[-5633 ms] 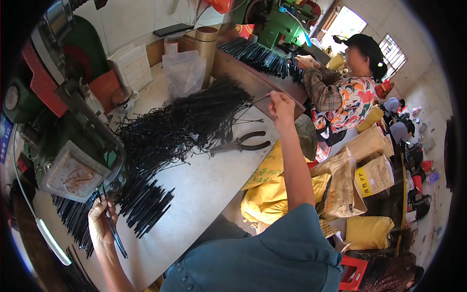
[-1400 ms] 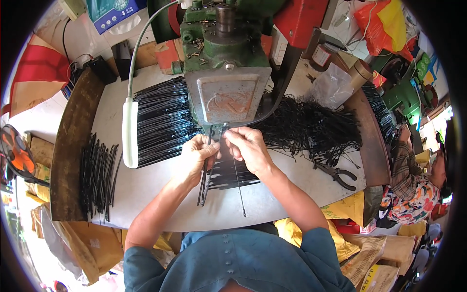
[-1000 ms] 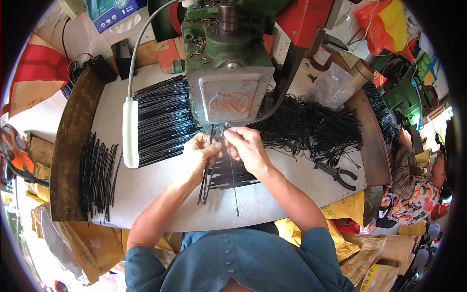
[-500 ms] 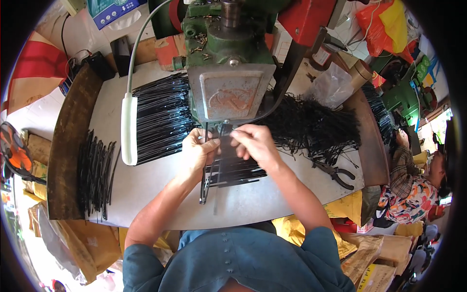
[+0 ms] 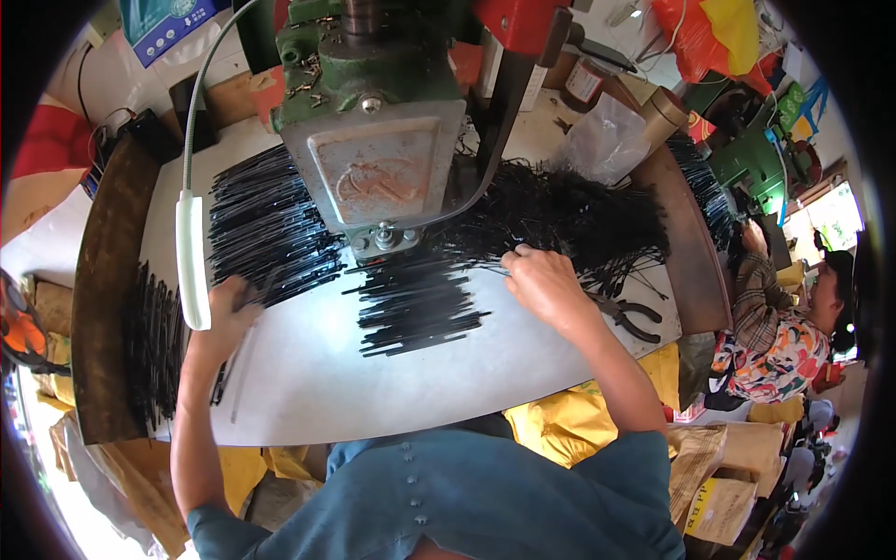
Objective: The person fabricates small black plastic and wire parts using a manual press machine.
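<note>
My left hand [image 5: 230, 315] is closed on thin black rods, partly blurred, whose lower ends hang below it over the table's left side. It is next to the lower edge of a wide stack of black rods [image 5: 266, 219] and behind the end of a white lamp bar. My right hand [image 5: 545, 287] has its fingers curled at the near edge of a tangled heap of black strips [image 5: 597, 210]; what lies between the fingertips is hidden. Between my hands, a smaller stack of black rods [image 5: 420, 313] lies below the head of a green press machine [image 5: 373, 177].
Pliers [image 5: 630, 315] lie right of my right hand on the pale metal table [image 5: 299, 383]. The white lamp bar [image 5: 193, 266] hangs at left. Another rod bundle [image 5: 154, 345] rests against the brown side wall [image 5: 107, 345]. A person [image 5: 770, 327] sits at far right.
My hands have parted from beneath the machine head. The left one went left with rods in it; the right one went to the tangled heap. The whole view has shifted.
</note>
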The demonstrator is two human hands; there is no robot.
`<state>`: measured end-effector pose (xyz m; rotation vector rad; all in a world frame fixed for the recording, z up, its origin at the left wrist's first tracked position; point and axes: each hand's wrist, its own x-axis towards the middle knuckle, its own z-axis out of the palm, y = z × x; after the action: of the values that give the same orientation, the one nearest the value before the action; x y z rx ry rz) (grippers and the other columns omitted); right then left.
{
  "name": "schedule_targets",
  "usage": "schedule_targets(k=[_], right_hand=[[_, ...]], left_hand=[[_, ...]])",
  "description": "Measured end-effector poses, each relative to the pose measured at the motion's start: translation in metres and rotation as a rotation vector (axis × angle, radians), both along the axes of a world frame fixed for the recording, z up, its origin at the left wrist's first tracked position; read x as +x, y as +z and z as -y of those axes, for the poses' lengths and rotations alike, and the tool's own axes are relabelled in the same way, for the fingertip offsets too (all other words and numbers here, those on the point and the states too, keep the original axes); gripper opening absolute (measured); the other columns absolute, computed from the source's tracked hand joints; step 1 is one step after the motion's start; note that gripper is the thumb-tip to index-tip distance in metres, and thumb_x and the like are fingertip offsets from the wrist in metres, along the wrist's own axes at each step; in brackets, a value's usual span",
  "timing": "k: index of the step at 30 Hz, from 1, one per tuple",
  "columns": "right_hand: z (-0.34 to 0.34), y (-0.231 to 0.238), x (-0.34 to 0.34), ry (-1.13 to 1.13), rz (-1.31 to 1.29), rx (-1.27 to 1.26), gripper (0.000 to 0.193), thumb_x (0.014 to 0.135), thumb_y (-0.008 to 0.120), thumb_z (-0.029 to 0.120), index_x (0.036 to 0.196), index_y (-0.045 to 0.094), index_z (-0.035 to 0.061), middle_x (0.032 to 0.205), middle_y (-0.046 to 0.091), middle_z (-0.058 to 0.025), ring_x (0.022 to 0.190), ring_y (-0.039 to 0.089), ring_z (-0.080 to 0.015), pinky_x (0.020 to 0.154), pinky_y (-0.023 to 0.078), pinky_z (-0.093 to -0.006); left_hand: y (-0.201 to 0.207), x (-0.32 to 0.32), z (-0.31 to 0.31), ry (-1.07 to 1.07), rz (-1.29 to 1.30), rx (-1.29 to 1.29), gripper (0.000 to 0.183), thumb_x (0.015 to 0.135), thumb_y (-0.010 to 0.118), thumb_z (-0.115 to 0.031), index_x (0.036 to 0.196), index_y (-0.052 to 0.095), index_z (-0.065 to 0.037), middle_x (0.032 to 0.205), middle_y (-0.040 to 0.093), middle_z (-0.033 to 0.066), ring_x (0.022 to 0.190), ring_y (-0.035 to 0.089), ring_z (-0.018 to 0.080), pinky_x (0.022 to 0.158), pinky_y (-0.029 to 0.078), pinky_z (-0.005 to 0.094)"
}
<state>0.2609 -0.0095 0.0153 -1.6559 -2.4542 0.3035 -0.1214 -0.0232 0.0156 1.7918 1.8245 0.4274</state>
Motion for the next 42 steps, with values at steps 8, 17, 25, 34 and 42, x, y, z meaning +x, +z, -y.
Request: schedule_targets(k=[8,17,25,34,42], right_hand=[[-0.001,-0.005,-0.014,0.278,0.401,0.162,0.003,0.058,0.052,-0.001,0.058,0.056,0.0008,0.055,0.052,-0.0166,0.058,0.058,-0.0273,0.049,0.045,-0.0353],[-0.003,-0.002,-0.009,0.294,0.437,0.213,0.004,0.057,0.055,0.002,0.054,0.057,0.0054,0.059,0.057,-0.0129,0.058,0.059,-0.0242,0.048,0.045,-0.0316],[-0.012,0.003,-0.005,0.099,0.164,0.11,0.015,0.062,0.051,0.003,0.076,0.055,-0.0013,0.063,0.057,-0.0161,0.061,0.057,-0.0319,0.057,0.045,-0.0385],[-0.019,-0.003,-0.028,0.01,-0.555,-0.213,0.007,0.071,0.054,0.005,0.075,0.052,-0.001,0.056,0.052,-0.005,0.048,0.049,-0.0116,0.045,0.039,-0.0267],[-0.02,-0.005,-0.058,-0.104,-1.014,-0.63,0.014,0.079,0.055,0.01,0.08,0.056,-0.003,0.058,0.05,-0.0019,0.043,0.043,-0.004,0.037,0.033,-0.0177]], left_hand=[[0.01,0.085,0.023,-0.396,-0.211,0.616,0.013,0.066,0.057,0.001,0.077,0.051,0.001,0.077,0.049,0.0123,0.073,0.05,0.0279,0.06,0.043,0.0345],[-0.033,0.152,-0.013,-0.622,-0.364,0.581,0.01,0.067,0.053,-0.002,0.077,0.052,-0.001,0.075,0.046,0.0104,0.075,0.048,0.0255,0.066,0.042,0.0328],[-0.027,0.137,-0.021,-0.335,0.3,0.089,0.011,0.066,0.062,-0.005,0.072,0.056,0.003,0.068,0.054,0.0094,0.058,0.051,0.0143,0.055,0.041,0.0267],[-0.024,0.126,-0.019,-0.251,0.48,0.001,0.015,0.066,0.065,-0.009,0.077,0.06,0.0,0.067,0.057,0.0096,0.059,0.054,0.0169,0.057,0.043,0.0275],[0.001,0.12,-0.003,-0.244,0.082,0.479,0.009,0.071,0.057,-0.005,0.079,0.06,-0.002,0.066,0.054,0.0098,0.053,0.052,0.017,0.054,0.043,0.0266]])
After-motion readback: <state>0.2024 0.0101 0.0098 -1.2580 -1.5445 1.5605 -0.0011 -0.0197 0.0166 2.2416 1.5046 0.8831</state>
